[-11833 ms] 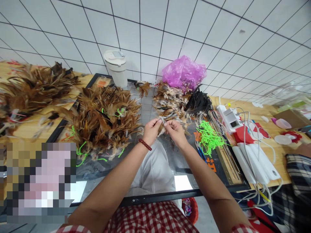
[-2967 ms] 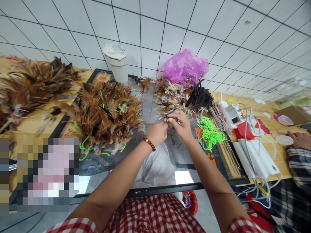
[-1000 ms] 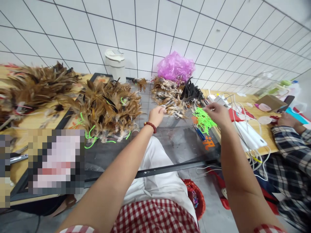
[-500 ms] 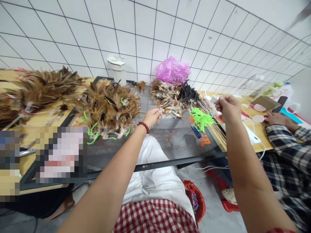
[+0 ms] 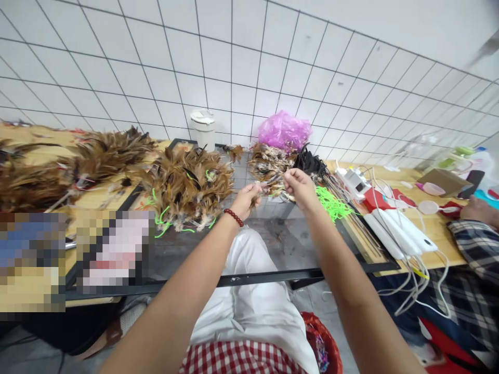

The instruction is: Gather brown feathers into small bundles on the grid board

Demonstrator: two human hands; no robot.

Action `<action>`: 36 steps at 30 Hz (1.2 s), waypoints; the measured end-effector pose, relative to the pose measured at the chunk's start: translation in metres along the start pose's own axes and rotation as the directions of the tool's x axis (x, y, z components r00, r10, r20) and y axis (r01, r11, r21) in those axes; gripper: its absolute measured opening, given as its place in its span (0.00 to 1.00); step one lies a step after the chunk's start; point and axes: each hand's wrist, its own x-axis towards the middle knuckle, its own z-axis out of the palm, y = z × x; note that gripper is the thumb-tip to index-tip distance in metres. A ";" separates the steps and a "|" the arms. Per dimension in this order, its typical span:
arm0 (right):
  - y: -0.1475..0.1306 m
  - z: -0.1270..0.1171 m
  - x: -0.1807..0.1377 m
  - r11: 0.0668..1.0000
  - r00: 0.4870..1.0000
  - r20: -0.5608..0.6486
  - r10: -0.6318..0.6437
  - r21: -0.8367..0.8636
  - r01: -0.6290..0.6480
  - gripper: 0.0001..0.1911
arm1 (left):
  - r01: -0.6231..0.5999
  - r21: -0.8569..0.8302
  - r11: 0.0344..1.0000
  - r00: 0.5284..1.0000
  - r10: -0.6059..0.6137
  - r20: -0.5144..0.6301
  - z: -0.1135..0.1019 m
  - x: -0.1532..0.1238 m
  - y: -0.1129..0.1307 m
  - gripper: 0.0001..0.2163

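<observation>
Since the frame half a second ago, the right hand (image 5: 300,187) has swung back from out over the right side of the desk (image 5: 292,254) and now stands near the left hand (image 5: 247,201), the two slightly apart above the desk's middle. The left hand has shifted little.

The left hand is narrowed in a pinch on a small feather bunch (image 5: 255,201), a brown tuft of which shows below the fingers. The right hand's thumb and forefinger are drawn together too; whether anything lies between them I cannot tell.

The bunch should be very light, soft and easily ruffled at the vanes, with thin, springy quills that could slip or splay if held loosely. The gathered quill ends look the best place to hold; squeezing the vanes would probably bend them.

Both arms reach forward over the desk's front edge, converging; the left wrist bears a beaded bracelet (image 5: 234,217), while the right hand is bent inward, knuckles up. Beyond the hands, toward the far edge, lies a mixed feather pile (image 5: 268,161). A brown feather pile (image 5: 191,182) covers the desk's left part; green strings (image 5: 333,203) lie just right of the right wrist.
</observation>
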 end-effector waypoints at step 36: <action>0.043 0.009 -0.012 0.990 0.999 0.042 -0.001 0.139 -0.005 0.18 | 0.098 0.343 0.934 0.987 -0.047 -0.157 0.013 -0.008 -0.004 0.11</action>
